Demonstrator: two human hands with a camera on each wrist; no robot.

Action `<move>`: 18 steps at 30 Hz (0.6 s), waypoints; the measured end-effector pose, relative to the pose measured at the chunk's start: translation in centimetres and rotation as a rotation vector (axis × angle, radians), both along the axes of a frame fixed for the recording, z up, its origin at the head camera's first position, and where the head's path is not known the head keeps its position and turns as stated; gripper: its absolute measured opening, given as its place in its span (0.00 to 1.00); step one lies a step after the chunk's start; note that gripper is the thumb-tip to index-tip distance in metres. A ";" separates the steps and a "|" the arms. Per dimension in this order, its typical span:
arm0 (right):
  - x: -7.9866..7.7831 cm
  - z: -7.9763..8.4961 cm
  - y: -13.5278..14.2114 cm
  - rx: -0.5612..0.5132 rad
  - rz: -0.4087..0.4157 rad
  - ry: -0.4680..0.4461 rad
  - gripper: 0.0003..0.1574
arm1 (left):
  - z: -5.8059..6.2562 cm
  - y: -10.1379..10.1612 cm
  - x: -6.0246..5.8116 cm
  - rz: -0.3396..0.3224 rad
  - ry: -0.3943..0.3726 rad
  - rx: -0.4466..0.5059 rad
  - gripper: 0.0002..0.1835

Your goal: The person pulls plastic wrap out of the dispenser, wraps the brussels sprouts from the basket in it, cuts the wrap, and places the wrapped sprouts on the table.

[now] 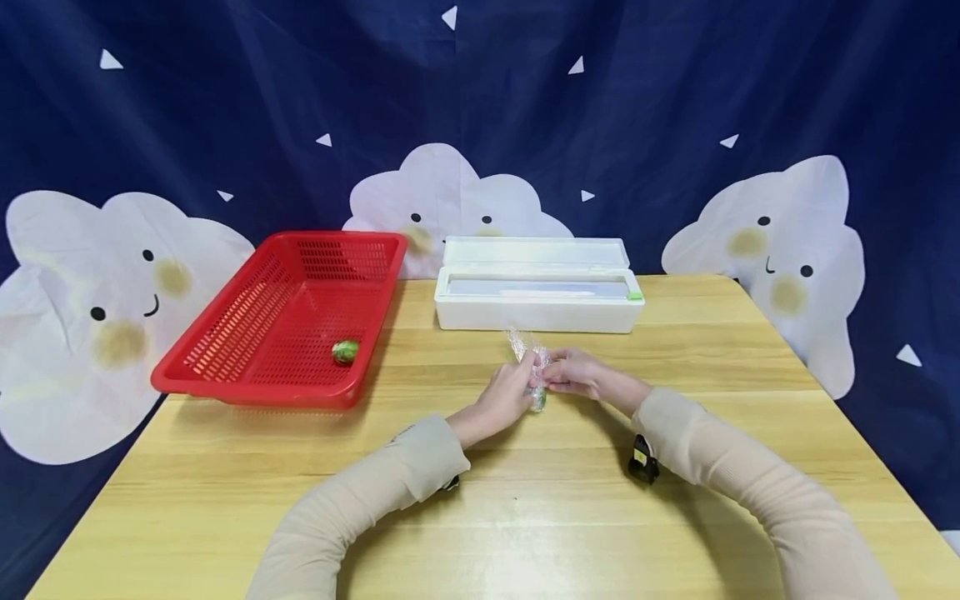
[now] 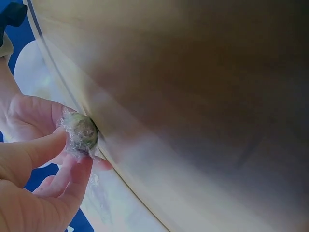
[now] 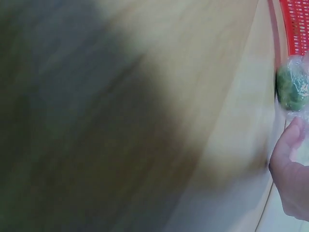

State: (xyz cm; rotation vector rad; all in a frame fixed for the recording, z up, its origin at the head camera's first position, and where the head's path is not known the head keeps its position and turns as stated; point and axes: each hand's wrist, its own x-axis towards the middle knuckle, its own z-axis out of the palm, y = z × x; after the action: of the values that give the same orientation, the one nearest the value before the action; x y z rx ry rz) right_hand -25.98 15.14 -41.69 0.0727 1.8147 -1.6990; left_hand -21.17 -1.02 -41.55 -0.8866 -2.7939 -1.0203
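Note:
A small round green vegetable wrapped in crinkled cling film is held between both hands above the table. My left hand pinches it between thumb and fingertips. From the other side, my right hand pinches the film at the bundle with thumb and fingers. Loose clear film sticks up beyond the fingers in the head view. The right wrist view shows the green side of the wrapped vegetable at its right edge, with the right thumb against the film; the other fingers are mostly out of frame there.
A red perforated basket stands at the left with one small green vegetable inside. Behind the hands is a long white cling film box, its lid raised and a green slider at its right end. A blue cloud-patterned curtain hangs behind the wooden table.

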 end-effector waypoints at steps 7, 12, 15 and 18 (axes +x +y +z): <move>-0.1 -0.2 0.1 0.087 0.006 0.048 0.10 | -0.1 0.3 0.0 0.000 -0.036 0.007 0.25; 0.2 -0.5 -0.2 0.105 -0.058 0.118 0.07 | -0.2 0.2 -0.3 0.027 -0.109 0.070 0.27; 0.6 -0.6 -0.4 0.110 -0.081 0.178 0.12 | -0.3 0.2 -0.6 0.059 -0.169 0.126 0.26; 1.1 -0.6 -0.4 0.129 -0.079 0.249 0.15 | -0.3 0.1 -0.8 0.097 -0.208 0.160 0.24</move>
State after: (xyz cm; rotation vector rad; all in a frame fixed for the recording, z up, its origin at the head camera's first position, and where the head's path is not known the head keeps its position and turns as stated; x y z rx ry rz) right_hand -24.92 14.74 -42.28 -0.0135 2.1300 -1.7049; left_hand -22.01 -0.96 -41.86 -0.6542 -2.8327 -1.3696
